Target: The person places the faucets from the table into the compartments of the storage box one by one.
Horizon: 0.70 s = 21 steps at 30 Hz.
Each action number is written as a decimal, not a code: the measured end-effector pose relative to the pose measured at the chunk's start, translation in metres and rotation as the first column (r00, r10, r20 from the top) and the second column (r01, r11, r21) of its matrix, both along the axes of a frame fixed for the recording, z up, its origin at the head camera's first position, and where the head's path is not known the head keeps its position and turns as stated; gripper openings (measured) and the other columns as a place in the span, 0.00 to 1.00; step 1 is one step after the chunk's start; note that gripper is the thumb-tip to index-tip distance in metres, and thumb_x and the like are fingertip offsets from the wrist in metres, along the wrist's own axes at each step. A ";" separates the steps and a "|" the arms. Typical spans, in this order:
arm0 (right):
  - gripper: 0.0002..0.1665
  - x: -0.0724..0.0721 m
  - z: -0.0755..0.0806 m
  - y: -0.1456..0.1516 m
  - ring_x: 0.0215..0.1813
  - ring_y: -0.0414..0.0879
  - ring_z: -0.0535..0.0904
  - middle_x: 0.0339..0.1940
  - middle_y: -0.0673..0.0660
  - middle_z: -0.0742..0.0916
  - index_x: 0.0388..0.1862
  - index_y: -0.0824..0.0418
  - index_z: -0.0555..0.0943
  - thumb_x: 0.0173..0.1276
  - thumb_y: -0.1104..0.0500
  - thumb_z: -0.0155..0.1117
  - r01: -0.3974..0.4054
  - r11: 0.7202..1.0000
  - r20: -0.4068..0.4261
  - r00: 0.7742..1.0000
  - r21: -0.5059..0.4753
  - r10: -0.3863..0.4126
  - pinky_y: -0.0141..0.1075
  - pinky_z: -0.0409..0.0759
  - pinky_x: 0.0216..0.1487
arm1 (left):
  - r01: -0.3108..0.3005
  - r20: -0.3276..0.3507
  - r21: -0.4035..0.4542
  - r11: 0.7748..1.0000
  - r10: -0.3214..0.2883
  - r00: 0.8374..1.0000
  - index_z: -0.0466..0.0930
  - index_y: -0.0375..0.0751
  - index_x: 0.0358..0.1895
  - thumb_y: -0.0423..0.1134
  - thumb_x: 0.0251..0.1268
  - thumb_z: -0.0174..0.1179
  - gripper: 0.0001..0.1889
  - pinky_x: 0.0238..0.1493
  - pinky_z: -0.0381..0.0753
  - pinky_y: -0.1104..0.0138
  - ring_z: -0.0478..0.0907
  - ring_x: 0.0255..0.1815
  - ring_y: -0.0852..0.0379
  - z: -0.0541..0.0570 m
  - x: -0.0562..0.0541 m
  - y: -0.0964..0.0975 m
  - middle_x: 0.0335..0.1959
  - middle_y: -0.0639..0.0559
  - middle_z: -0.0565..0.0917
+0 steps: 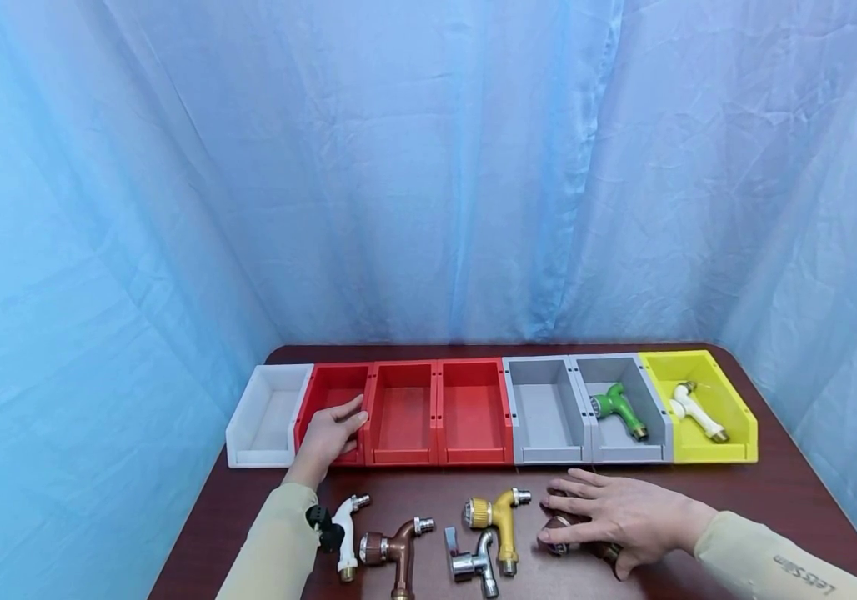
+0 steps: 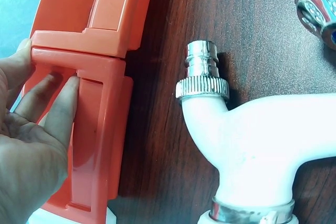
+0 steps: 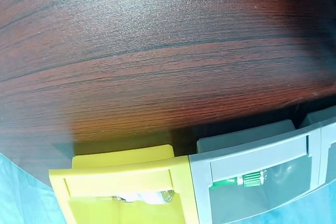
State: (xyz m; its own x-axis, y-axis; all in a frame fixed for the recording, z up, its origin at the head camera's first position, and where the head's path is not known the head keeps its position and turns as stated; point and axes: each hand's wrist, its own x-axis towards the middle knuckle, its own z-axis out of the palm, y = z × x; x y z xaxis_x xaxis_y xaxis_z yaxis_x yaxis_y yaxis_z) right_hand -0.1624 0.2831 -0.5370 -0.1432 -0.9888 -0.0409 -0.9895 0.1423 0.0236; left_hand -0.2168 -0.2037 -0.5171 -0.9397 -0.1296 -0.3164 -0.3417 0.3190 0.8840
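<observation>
My left hand (image 1: 333,433) reaches into the leftmost red bin (image 2: 89,135). Its thumb and fingers pinch the side wall shared with the neighbouring red bin. My right hand (image 1: 616,512) lies spread over a brown faucet (image 1: 559,533), covering most of it. On the table between the hands are a white faucet (image 1: 347,537), a copper-brown faucet (image 1: 401,554), a chrome faucet with a lever (image 1: 473,565) and a yellow faucet (image 1: 503,525). The right wrist view shows neither the right hand nor the brown faucet.
Bins stand in a row along the back: a white bin (image 1: 263,457), red ones, grey ones and a yellow bin (image 1: 714,454). A green faucet (image 1: 619,408) lies in the right grey bin (image 1: 631,454), another white faucet (image 1: 694,412) in the yellow one. Blue curtains (image 1: 428,167) surround the table.
</observation>
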 end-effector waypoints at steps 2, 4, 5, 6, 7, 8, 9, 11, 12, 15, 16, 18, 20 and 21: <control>0.69 0.001 0.000 0.000 0.76 0.62 0.68 0.80 0.58 0.69 0.85 0.42 0.53 0.49 0.32 0.80 0.005 1.000 0.003 1.000 0.011 -0.005 0.60 0.75 0.65 | -0.001 0.000 0.003 1.000 0.001 1.000 0.68 0.55 0.77 0.46 0.73 0.64 0.31 0.57 0.84 0.52 0.71 0.69 0.35 0.000 0.000 0.000 0.74 0.39 0.69; 0.68 0.001 0.001 0.000 0.76 0.62 0.68 0.80 0.58 0.68 0.85 0.42 0.53 0.51 0.34 0.79 0.009 1.000 -0.001 1.000 0.018 -0.009 0.59 0.75 0.66 | -0.002 0.000 0.005 1.000 0.002 1.000 0.68 0.55 0.77 0.46 0.73 0.64 0.31 0.57 0.84 0.52 0.70 0.70 0.35 0.000 0.000 0.000 0.75 0.39 0.69; 0.67 0.001 0.001 0.000 0.76 0.62 0.68 0.80 0.58 0.68 0.85 0.43 0.52 0.52 0.34 0.79 0.011 1.000 -0.004 1.000 0.020 -0.011 0.59 0.75 0.66 | -0.002 0.000 0.005 1.000 0.002 1.000 0.68 0.55 0.77 0.46 0.73 0.64 0.31 0.57 0.84 0.52 0.70 0.70 0.35 0.000 0.000 0.000 0.75 0.39 0.69; 0.67 0.001 0.001 -0.001 0.76 0.62 0.68 0.80 0.59 0.69 0.85 0.44 0.52 0.53 0.34 0.79 0.012 1.000 -0.008 1.000 0.020 -0.011 0.58 0.75 0.66 | -0.002 0.000 0.005 1.000 0.002 1.000 0.68 0.55 0.77 0.46 0.73 0.64 0.31 0.57 0.84 0.52 0.70 0.70 0.35 0.000 0.000 0.000 0.75 0.39 0.68; 0.67 0.001 0.001 -0.001 0.76 0.62 0.68 0.79 0.59 0.69 0.85 0.44 0.52 0.53 0.34 0.79 0.014 1.000 -0.012 1.000 0.019 -0.013 0.58 0.75 0.66 | -0.001 0.000 0.006 1.000 0.001 1.000 0.68 0.55 0.77 0.46 0.73 0.64 0.31 0.57 0.84 0.52 0.70 0.70 0.35 0.000 0.000 0.000 0.75 0.39 0.68; 0.67 0.001 0.001 -0.001 0.76 0.61 0.69 0.79 0.59 0.70 0.85 0.44 0.53 0.53 0.33 0.79 0.013 1.000 -0.020 1.000 0.013 -0.013 0.57 0.76 0.67 | 0.000 -0.001 0.004 1.000 0.000 1.000 0.67 0.55 0.77 0.46 0.73 0.64 0.31 0.57 0.84 0.52 0.69 0.70 0.34 0.000 0.000 0.000 0.75 0.39 0.68; 0.67 0.002 0.001 -0.001 0.75 0.61 0.69 0.78 0.60 0.71 0.85 0.45 0.53 0.52 0.33 0.79 0.011 1.000 -0.034 0.999 0.004 -0.011 0.56 0.76 0.67 | 0.000 0.000 0.004 1.000 0.000 1.000 0.67 0.54 0.77 0.46 0.73 0.64 0.31 0.57 0.84 0.52 0.69 0.70 0.34 0.000 0.000 0.000 0.75 0.39 0.68; 0.68 0.002 0.000 -0.001 0.75 0.60 0.71 0.76 0.60 0.73 0.85 0.46 0.55 0.50 0.32 0.80 0.009 1.000 -0.055 0.998 -0.018 -0.010 0.54 0.72 0.72 | -0.002 0.000 0.001 1.000 0.002 1.000 0.68 0.54 0.77 0.46 0.72 0.64 0.32 0.57 0.84 0.52 0.69 0.70 0.34 0.000 0.000 0.000 0.75 0.39 0.68; 0.68 0.002 0.000 -0.001 0.74 0.60 0.71 0.76 0.61 0.74 0.84 0.46 0.56 0.49 0.32 0.80 0.007 0.999 -0.064 0.998 -0.031 -0.009 0.53 0.65 0.77 | -0.002 -0.001 0.000 1.000 0.002 1.000 0.68 0.54 0.77 0.46 0.72 0.64 0.32 0.57 0.84 0.52 0.69 0.70 0.34 0.000 0.000 0.000 0.75 0.38 0.68; 0.69 0.002 -0.001 -0.002 0.73 0.61 0.73 0.74 0.63 0.75 0.83 0.48 0.59 0.45 0.32 0.81 0.001 0.998 -0.095 0.995 -0.070 -0.008 0.48 0.38 0.84 | -0.001 -0.004 -0.001 1.000 0.001 1.000 0.68 0.54 0.77 0.46 0.72 0.64 0.32 0.57 0.84 0.52 0.70 0.70 0.34 -0.001 0.001 0.000 0.75 0.38 0.69; 0.69 0.002 -0.001 -0.002 0.72 0.61 0.73 0.74 0.63 0.76 0.83 0.48 0.59 0.45 0.33 0.82 0.005 0.997 -0.097 0.995 -0.081 -0.013 0.47 0.29 0.83 | -0.001 -0.006 -0.001 1.000 0.001 1.000 0.68 0.54 0.77 0.46 0.72 0.64 0.32 0.56 0.84 0.52 0.70 0.70 0.34 -0.001 0.001 0.000 0.74 0.38 0.69; 0.69 0.002 -0.001 -0.003 0.72 0.62 0.74 0.73 0.64 0.76 0.83 0.49 0.60 0.43 0.34 0.83 0.011 0.995 -0.101 0.995 -0.101 -0.021 0.46 0.19 0.80 | 0.002 -0.010 0.001 1.000 -0.002 1.000 0.68 0.54 0.77 0.46 0.72 0.64 0.31 0.57 0.84 0.52 0.70 0.70 0.34 -0.001 0.001 0.000 0.74 0.39 0.69; 0.69 0.002 0.000 -0.003 0.72 0.62 0.74 0.73 0.65 0.75 0.83 0.49 0.61 0.44 0.36 0.84 0.022 0.993 -0.097 0.995 -0.113 -0.033 0.44 0.19 0.80 | 0.003 -0.013 0.002 1.000 -0.003 1.000 0.68 0.54 0.77 0.46 0.73 0.64 0.31 0.57 0.84 0.52 0.70 0.69 0.35 -0.001 0.001 0.000 0.74 0.39 0.69; 0.68 0.002 0.000 -0.003 0.72 0.62 0.74 0.74 0.64 0.75 0.83 0.49 0.61 0.44 0.36 0.85 0.029 0.993 -0.094 0.995 -0.115 -0.040 0.44 0.19 0.80 | 0.003 -0.014 0.002 1.000 -0.003 1.000 0.68 0.54 0.77 0.46 0.73 0.63 0.31 0.57 0.84 0.52 0.70 0.69 0.35 0.000 0.001 0.000 0.74 0.39 0.69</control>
State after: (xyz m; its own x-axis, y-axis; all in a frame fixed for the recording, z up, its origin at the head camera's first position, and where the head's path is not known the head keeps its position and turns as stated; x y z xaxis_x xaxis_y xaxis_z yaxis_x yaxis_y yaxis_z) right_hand -0.1604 0.2801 -0.5367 -0.1754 -0.9807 0.0869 -0.9779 0.1837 0.0998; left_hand -0.2158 -0.2037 -0.5176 -0.9443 -0.1266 -0.3038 -0.3288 0.3181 0.8892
